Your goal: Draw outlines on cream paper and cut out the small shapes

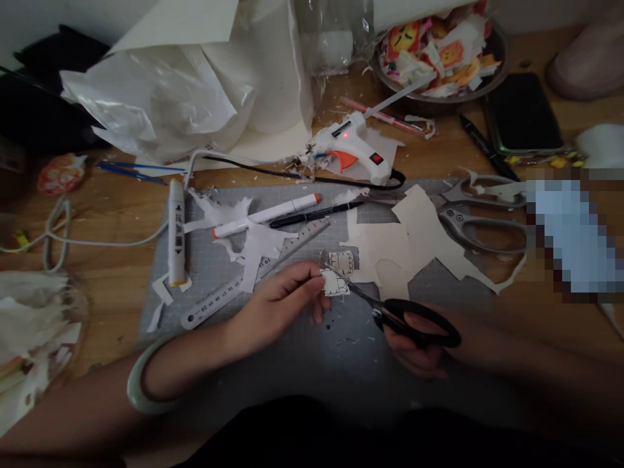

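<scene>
Between the thumb and fingers of my left hand (287,299) is a small white paper piece (335,284) with black drawn lines. My right hand (414,344) is wrapped round the handles of black-handled scissors (424,323). Their blades point up and left, and the tips meet the paper piece near its top edge. Just beyond it, a second small drawn paper piece (342,261) lies on the grey cutting mat (273,383). Cream card offcuts (385,250) are spread on the mat to the right of the blades.
A white hot glue gun (361,146) with a lit red light lies behind the mat. Large grey scissors (480,214) rest at right. A steel ruler (258,276), white marker (266,216) and paper scraps lie at left. A metal bowl (441,94) of colourful scraps stands behind.
</scene>
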`<action>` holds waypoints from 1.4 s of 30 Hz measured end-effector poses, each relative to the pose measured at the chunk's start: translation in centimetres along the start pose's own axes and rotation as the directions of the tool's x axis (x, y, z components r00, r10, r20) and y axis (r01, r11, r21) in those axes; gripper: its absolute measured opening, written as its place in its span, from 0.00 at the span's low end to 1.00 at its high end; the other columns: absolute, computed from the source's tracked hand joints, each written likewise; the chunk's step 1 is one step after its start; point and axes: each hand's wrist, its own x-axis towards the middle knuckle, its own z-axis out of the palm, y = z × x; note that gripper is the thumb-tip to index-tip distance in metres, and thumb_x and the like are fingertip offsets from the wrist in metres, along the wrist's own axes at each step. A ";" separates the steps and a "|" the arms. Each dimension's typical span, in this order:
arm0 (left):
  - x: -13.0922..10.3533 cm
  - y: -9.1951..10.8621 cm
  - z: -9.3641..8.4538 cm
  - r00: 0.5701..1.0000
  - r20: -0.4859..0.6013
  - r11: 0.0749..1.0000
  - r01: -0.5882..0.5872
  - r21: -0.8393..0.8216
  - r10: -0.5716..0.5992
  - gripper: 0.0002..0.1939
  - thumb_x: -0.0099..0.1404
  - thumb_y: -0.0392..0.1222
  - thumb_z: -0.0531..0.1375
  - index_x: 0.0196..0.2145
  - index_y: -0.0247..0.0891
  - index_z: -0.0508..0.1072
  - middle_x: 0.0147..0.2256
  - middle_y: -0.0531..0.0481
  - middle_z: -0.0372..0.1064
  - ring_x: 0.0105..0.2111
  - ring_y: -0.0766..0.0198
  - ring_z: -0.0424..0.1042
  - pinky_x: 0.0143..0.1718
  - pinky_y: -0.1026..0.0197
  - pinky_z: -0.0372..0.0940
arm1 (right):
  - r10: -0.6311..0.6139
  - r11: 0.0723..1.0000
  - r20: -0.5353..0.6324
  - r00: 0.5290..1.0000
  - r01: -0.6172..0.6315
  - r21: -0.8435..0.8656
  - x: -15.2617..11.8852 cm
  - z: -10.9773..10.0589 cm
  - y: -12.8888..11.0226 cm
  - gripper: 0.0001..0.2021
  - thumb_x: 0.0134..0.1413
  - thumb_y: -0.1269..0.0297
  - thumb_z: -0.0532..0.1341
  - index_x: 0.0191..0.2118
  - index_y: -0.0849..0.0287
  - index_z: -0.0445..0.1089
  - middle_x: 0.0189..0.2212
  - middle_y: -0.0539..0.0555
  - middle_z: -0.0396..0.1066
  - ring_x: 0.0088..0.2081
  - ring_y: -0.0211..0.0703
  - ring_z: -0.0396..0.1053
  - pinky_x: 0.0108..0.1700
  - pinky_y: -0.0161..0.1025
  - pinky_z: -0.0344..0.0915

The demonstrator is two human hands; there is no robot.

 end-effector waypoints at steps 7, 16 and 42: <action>0.0 -0.1 -0.1 0.997 0.083 0.993 -0.007 0.114 -0.003 0.12 0.65 0.41 0.53 0.26 0.36 0.67 0.22 0.54 0.64 0.24 0.68 0.64 0.28 0.67 0.61 | 0.017 0.999 -0.033 0.999 -0.018 -0.027 -0.1 0.2 -0.2 0.23 0.57 0.41 0.55 0.26 0.58 0.55 0.13 0.39 0.48 0.14 0.28 0.48 0.17 0.29 0.46; 0.0 -0.6 0.1 0.998 0.057 0.997 0.023 0.079 -0.027 0.12 0.59 0.44 0.60 0.25 0.37 0.63 0.22 0.57 0.58 0.23 0.69 0.59 0.24 0.68 0.56 | 0.026 0.998 -0.027 0.999 -0.028 -0.058 -0.2 0.3 -0.4 0.23 0.58 0.42 0.54 0.27 0.59 0.56 0.14 0.39 0.48 0.15 0.29 0.49 0.18 0.30 0.46; -0.1 -0.2 0.0 0.984 0.133 0.949 -0.150 0.279 0.117 0.15 0.69 0.38 0.49 0.26 0.36 0.69 0.24 0.52 0.68 0.26 0.68 0.68 0.30 0.69 0.62 | 0.126 0.983 -0.111 0.986 -0.139 -0.116 -0.3 1.1 -1.3 0.26 0.53 0.37 0.55 0.25 0.58 0.55 0.14 0.40 0.50 0.16 0.28 0.49 0.19 0.30 0.47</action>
